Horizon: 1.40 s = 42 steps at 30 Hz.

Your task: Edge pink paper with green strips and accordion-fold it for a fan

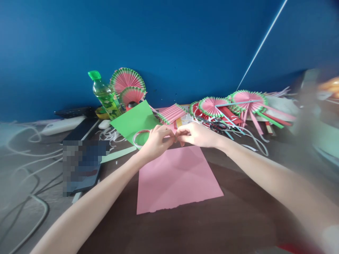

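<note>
My left hand point(159, 139) and my right hand point(191, 134) meet fingertip to fingertip just over the far edge of a pink sheet of paper point(180, 180). Both are closed in a pinch; anything between the fingers is too small or hidden to name. The pink sheet lies flat on the dark table, its near edge ragged. Beside my left hand, a roll of tape point(134, 139) rests on a green sheet of paper point(135, 121), partly covered by the hand. Beyond my hands is a pleated pink paper strip point(172, 113) with green edges.
Folded pink-and-green paper fans point(127, 80) lean by the blue wall at left, next to a green-capped bottle point(104, 95). More fans point(247, 100) lie at right among paper strips and cables. A dark phone-like device point(84, 169) and white cables point(34, 141) occupy the left.
</note>
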### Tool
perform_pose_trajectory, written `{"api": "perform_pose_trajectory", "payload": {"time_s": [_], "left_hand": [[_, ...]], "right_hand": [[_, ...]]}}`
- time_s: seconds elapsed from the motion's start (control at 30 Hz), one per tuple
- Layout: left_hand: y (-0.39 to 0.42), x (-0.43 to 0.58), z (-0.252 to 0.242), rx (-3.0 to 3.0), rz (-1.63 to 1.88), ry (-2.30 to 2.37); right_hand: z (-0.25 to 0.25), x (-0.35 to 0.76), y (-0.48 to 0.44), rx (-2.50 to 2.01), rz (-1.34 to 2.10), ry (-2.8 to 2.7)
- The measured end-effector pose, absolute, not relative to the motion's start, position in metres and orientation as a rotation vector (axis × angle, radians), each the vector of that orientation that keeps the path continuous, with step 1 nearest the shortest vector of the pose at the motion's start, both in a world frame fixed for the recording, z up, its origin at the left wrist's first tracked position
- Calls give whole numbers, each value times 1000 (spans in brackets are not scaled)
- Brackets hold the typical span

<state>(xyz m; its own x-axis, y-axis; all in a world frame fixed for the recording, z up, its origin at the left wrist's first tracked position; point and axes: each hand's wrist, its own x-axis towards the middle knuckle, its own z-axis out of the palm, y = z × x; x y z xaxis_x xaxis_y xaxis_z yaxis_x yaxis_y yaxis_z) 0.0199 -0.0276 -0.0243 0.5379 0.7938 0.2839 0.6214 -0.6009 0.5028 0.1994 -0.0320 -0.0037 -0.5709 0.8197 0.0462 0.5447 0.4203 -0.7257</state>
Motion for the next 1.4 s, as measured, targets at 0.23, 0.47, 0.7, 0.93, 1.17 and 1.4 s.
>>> {"api": "perform_pose_trajectory", "payload": {"time_s": [0.23, 0.47, 0.7, 0.93, 1.17, 1.4], "left_hand": [[-24, 16, -23, 2384, 712, 1181], [-24, 15, -21, 2338, 745, 1114], [-13, 7, -23, 2363, 769, 1378], [5, -25, -13, 2499, 362, 2236], [10, -43, -8, 2427, -48, 2471], [3, -34, -4, 2596, 420, 2385]], "right_hand": [[-4, 207, -25, -1120, 982, -2263], [-5, 211, -22, -1098, 985, -2248], [-5, 215, -18, -1145, 976, -2218], [-2, 224, -13, -1242, 960, -2150], [1, 224, -14, -1218, 980, -2182], [4, 220, -20, -1069, 1027, -2236]]}}
